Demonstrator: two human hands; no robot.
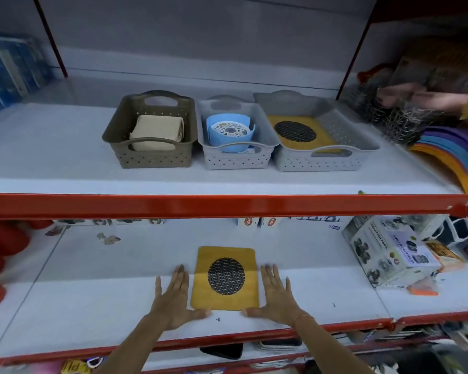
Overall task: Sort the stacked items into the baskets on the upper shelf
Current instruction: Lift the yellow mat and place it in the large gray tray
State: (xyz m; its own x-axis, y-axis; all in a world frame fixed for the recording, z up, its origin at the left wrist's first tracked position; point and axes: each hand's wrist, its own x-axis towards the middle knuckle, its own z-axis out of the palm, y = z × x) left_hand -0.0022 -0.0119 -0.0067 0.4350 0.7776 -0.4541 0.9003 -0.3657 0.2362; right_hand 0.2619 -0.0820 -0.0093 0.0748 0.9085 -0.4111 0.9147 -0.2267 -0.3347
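On the lower shelf (92, 300) a yellow board with a dark mesh disc (225, 278) lies flat, framed by the left hand (173, 298) along its left edge and the right hand (274, 295) along its right edge, both with fingers (180, 276) stretched out flat and palms down, thumbs touching the board's near corners, gripping nothing. On the upper shelf (52, 157) three baskets stand side by side: the brown basket (149, 155) on the left holds a beige square item (157, 132), the middle grey basket (237, 157) holds a blue round item (229, 136), and the right grey basket (319, 160) holds a matching yellow board (300, 130).
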